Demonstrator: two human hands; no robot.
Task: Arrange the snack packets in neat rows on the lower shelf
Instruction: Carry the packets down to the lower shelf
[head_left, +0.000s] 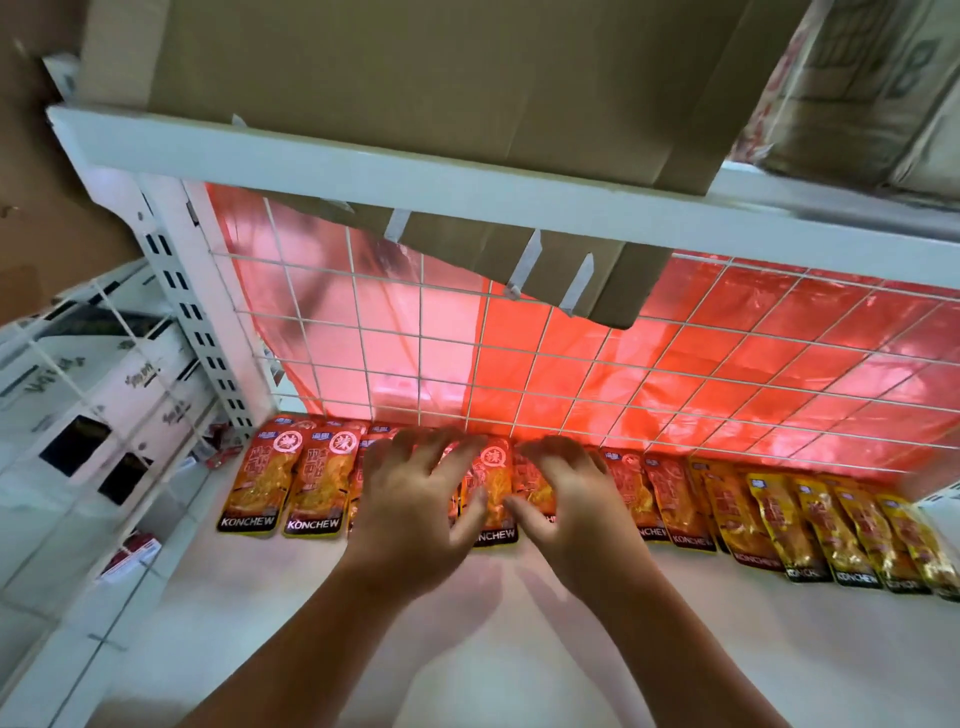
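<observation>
A row of orange and yellow KONCHEW snack packets lies flat along the back of the white lower shelf (519, 649). The orange packets (262, 486) fill the left and middle; the yellow packets (826, 530) run off to the right. My left hand (410, 504) rests with spread fingers on the packets in the middle of the row. Just beside it, my right hand (566, 493) has its fingertips bent down onto the neighbouring orange packets. One orange packet (493, 488) shows between the two hands. The packets under my hands are mostly hidden.
A white wire grid (571, 364) with red plastic sheeting behind it closes the shelf's back. The upper shelf's white edge (363, 171) overhangs, carrying cardboard boxes (415, 93). White cartons (104, 395) fill the neighbouring bay on the left, past the slotted upright (192, 312).
</observation>
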